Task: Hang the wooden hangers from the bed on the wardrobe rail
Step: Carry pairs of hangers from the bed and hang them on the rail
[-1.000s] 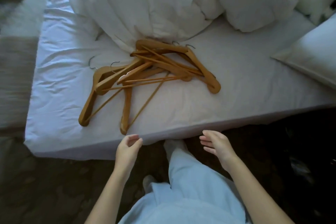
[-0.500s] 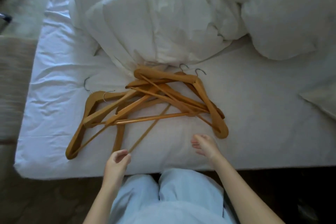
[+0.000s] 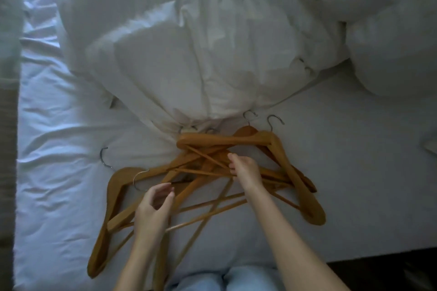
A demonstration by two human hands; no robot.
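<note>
Several honey-brown wooden hangers (image 3: 279,156) lie criss-crossed in one heap on the white-sheeted bed (image 3: 354,196), none lifted clear yet. A bunched white duvet (image 3: 189,66) touches the heap's 12 o'clock edge, and pale blue trousers (image 3: 248,279) show at 6 o'clock.

The left hand (image 3: 155,205) hovers over the heap's 8 o'clock side with fingers loosely curved, a narrow gap between thumb and fingers and nothing visibly in it. The right hand (image 3: 244,170) sits at the middle of the heap, fingertips bent down onto the thin crossbars (image 3: 212,213). Whether they have closed round one I cannot tell.

These hangers look stiff, light and smooth, so they should not bend or break. The trouble is likely to be tangling: bars thread through one another's frames, and the curved steel hooks (image 3: 274,121), mostly pointing towards 12 and 1 o'clock, can snag a neighbour or the duvet.

Thick shoulders or the neck just under a hook seem the surest places to grasp, since a thin bar may drag the rest along. Turning all the hooks one way before carrying would probably make hanging them on the rail easier.
</note>
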